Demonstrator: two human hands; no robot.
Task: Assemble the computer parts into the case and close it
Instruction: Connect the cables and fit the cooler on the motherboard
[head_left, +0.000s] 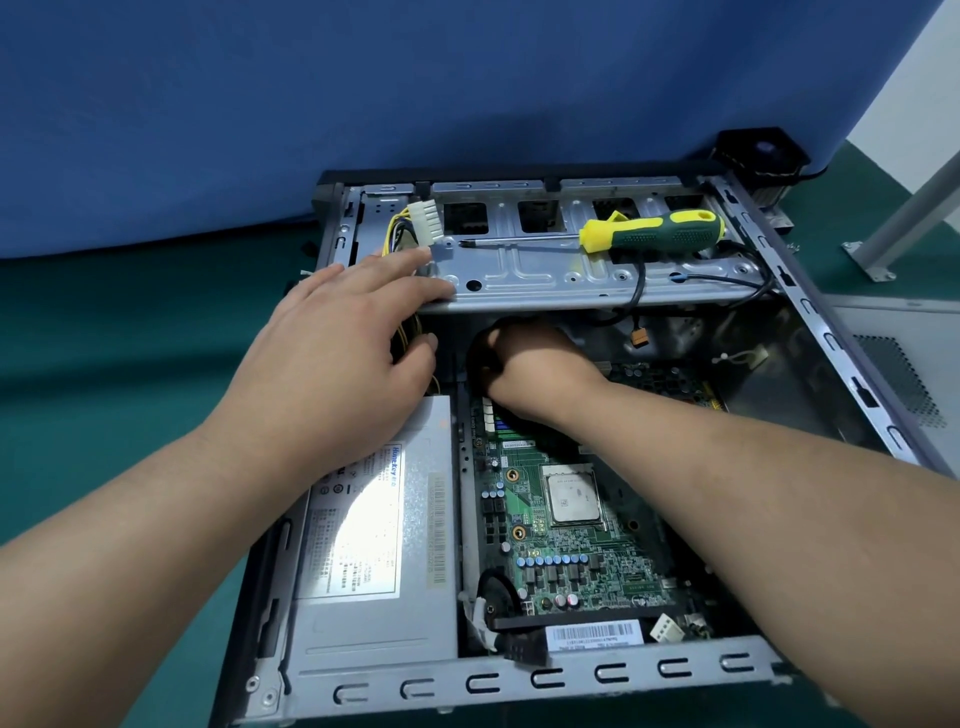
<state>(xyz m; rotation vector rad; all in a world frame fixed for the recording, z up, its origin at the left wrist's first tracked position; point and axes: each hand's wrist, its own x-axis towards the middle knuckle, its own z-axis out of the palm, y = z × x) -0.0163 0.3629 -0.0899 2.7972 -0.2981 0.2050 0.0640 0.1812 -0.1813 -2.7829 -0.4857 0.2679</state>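
Observation:
An open desktop case (571, 675) lies flat with its green motherboard (571, 551) and bare CPU (571, 499) showing. A silver power supply (374, 545) sits in the left bay. My left hand (343, 353) rests with straight fingers on the left end of the metal drive cage (545, 280), thumb down by the yellow and black power wires (410, 332). My right hand (535, 364) reaches under the cage, fingers curled around a black cable bundle (475, 358) at the board's far edge; its fingertips are hidden. A white connector (425, 223) sticks up at the cage's left.
A yellow and green screwdriver (654, 234) lies on top of the drive cage. A black fan and heatsink (763, 156) sits behind the case's far right corner. The grey side panel (898, 364) lies on the green mat to the right. A blue screen stands behind.

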